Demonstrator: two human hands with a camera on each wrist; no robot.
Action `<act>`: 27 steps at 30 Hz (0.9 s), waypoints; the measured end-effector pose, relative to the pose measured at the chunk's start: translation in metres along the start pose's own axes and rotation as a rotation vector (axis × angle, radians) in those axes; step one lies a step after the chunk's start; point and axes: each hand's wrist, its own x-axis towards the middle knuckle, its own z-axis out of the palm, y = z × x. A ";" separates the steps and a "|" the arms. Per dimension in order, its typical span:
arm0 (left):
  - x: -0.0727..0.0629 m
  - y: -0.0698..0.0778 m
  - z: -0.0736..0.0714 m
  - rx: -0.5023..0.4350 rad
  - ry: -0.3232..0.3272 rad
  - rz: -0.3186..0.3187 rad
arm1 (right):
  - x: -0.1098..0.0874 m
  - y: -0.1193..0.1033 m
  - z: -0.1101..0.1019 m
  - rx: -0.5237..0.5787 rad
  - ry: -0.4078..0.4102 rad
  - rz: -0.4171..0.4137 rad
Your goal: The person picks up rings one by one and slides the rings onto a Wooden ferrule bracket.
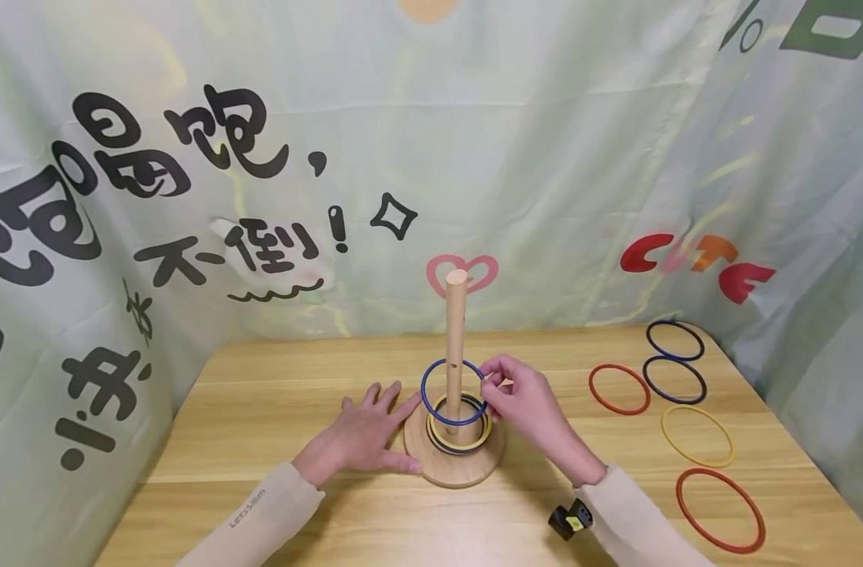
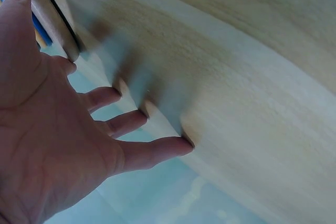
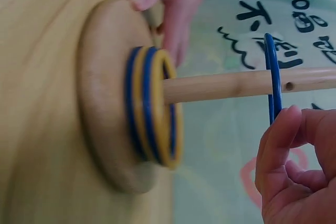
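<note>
A wooden peg (image 1: pixel 456 323) stands upright on a round wooden base (image 1: pixel 454 475). My right hand (image 1: pixel 527 398) pinches a blue ring (image 3: pixel 276 77) between thumb and fingertips. That ring encircles the peg partway up, above a stack of blue and yellow rings (image 3: pixel 152 108) around the peg's foot. In the right wrist view the stacked colours alternate, with yellow on top. To the left of the base, my left hand (image 1: pixel 364 433) lies with fingers spread on the tabletop, its thumb at the base's edge. The left wrist view shows its fingertips (image 2: pixel 181 145) on the wood.
On the table's right side lie loose rings: a red ring (image 1: pixel 619 413), two blue rings touching each other, a yellow ring (image 1: pixel 694 460) and a nearer red ring (image 1: pixel 761 524). A printed curtain (image 1: pixel 545 181) hangs behind the table (image 1: pixel 261 409) and along both sides.
</note>
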 end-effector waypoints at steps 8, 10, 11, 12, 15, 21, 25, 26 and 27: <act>0.000 -0.001 0.001 0.011 0.003 0.007 | -0.003 0.024 0.007 -0.033 -0.018 0.051; 0.000 -0.001 0.000 0.010 0.004 0.012 | -0.004 0.028 0.008 -0.038 -0.016 0.057; 0.000 -0.001 0.000 0.012 0.004 0.013 | -0.005 0.030 0.008 -0.040 -0.015 0.060; 0.000 -0.001 0.000 0.013 0.003 0.015 | -0.006 0.032 0.009 -0.044 -0.015 0.064; 0.001 -0.001 0.000 0.025 0.003 0.019 | -0.007 0.037 0.010 -0.059 -0.014 0.069; 0.001 -0.002 0.001 0.025 0.007 0.020 | -0.009 0.043 0.012 -0.061 -0.011 0.074; 0.001 -0.002 0.001 0.023 0.005 0.015 | -0.010 0.045 0.012 -0.080 -0.005 0.080; 0.001 -0.002 0.001 0.024 0.005 0.014 | -0.010 0.046 0.012 -0.083 -0.005 0.084; 0.001 -0.002 0.001 0.024 0.004 0.013 | -0.009 0.047 0.012 -0.087 -0.007 0.087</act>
